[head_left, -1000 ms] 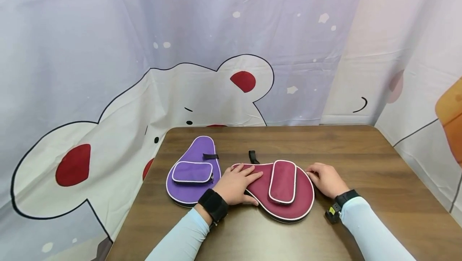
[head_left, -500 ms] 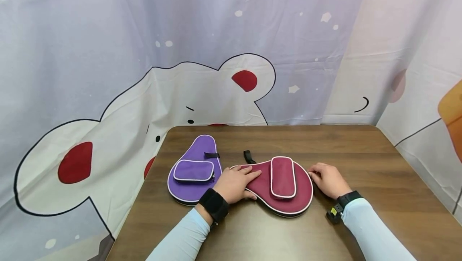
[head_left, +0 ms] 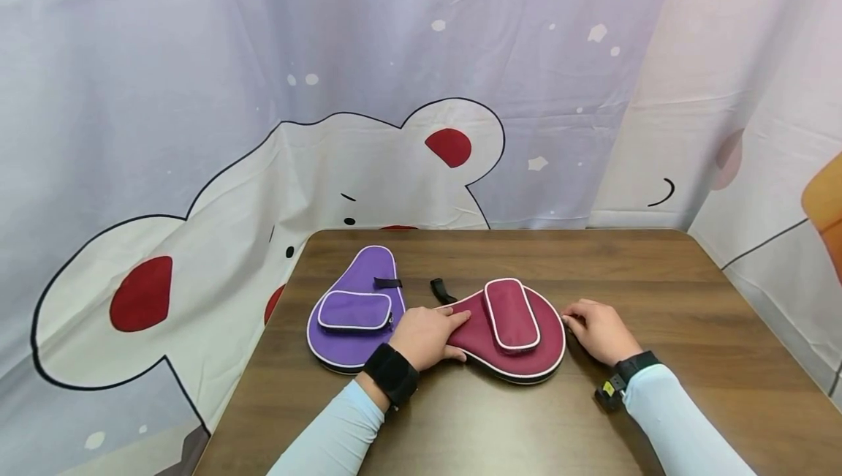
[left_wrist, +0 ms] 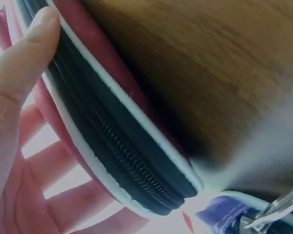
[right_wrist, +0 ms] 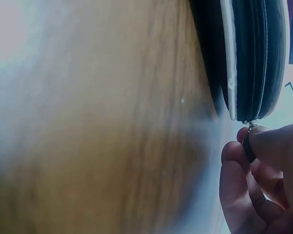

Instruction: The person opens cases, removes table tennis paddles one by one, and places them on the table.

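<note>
A maroon table tennis paddle case (head_left: 476,341) with white piping and a raised pocket (head_left: 512,315) lies on the table, round end to the right. My left hand (head_left: 424,335) rests on its narrow end, fingers spread over the top. In the left wrist view the thumb (left_wrist: 41,36) presses the zippered side (left_wrist: 112,136). At the round end my right hand (head_left: 597,328) pinches the zipper pull (right_wrist: 249,146) between thumb and finger. The zip looks closed where it shows. To the left lies a purple paddle case (head_left: 368,267), partly hidden by my left hand.
The brown wooden table (head_left: 631,264) extends beyond both cases. A black strap (head_left: 440,291) sticks out behind the maroon case. A patterned cloth (head_left: 368,44) hangs behind the table and along its right side.
The maroon case has turned, its round end swinging away from me and its strap shifting left. My left fingers have drawn closer together on it. The right hand stays at the round end.
</note>
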Action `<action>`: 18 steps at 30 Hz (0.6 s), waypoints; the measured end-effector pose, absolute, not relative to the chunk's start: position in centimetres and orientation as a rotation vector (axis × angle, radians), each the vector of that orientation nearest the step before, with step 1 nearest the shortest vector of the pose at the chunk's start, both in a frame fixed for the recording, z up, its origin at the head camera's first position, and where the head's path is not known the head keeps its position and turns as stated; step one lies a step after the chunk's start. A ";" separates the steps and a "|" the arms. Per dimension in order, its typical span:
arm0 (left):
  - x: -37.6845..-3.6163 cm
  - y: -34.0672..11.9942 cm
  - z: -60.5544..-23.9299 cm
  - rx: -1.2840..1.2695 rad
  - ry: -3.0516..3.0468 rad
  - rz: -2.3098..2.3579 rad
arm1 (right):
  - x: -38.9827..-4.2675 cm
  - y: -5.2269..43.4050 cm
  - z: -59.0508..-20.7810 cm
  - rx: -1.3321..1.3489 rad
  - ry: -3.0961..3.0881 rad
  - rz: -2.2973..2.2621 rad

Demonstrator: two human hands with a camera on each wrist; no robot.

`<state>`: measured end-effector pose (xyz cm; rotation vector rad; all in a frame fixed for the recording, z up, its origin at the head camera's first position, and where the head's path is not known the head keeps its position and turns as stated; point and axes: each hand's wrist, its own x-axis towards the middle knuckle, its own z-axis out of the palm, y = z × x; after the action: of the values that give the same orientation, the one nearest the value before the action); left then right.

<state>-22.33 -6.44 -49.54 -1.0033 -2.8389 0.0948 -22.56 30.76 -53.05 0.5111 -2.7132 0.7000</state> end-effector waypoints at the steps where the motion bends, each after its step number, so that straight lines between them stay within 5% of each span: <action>1: -22.3 -6.5 -49.5 -0.994 -2.829 0.098 | -22.5 30.7 -53.1 0.509 -2.717 0.698; 18: -21.1 -5.9 -49.9 -0.755 -2.785 -0.011 | -22.4 30.3 -52.9 0.491 -2.723 0.702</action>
<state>-21.06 -5.91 -49.88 -0.7555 -2.7854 -0.0113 -22.38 30.34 -52.92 0.4906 -2.7232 0.7023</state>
